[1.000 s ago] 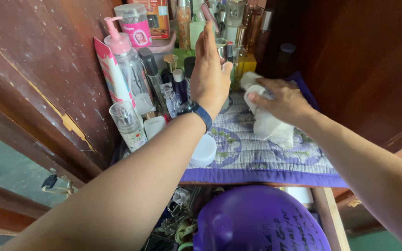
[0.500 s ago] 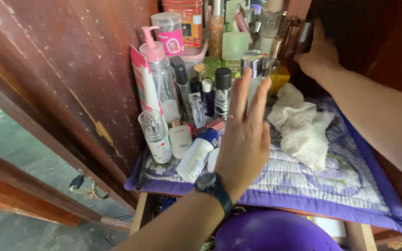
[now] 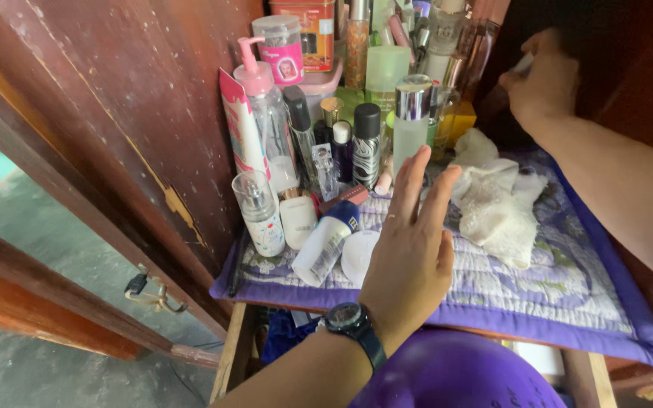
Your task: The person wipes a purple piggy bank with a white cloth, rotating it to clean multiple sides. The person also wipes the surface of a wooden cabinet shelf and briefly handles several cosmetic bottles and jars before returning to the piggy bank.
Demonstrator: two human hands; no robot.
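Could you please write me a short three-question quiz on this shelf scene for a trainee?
1. True or false: the left hand grips a bottle.
2. What lies crumpled on the purple quilted mat? A) white cloth B) newspaper C) glove
3. The left wrist wears a black ____.

Key:
1. False; it hovers open.
2. A, the white cloth.
3. Wristwatch.

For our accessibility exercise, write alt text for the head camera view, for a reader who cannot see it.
A person's left hand, fingers spread, hovers over a purple quilted mat on a wooden shelf crowded with bottles. The right hand reaches into the dark back corner, above a crumpled white cloth.
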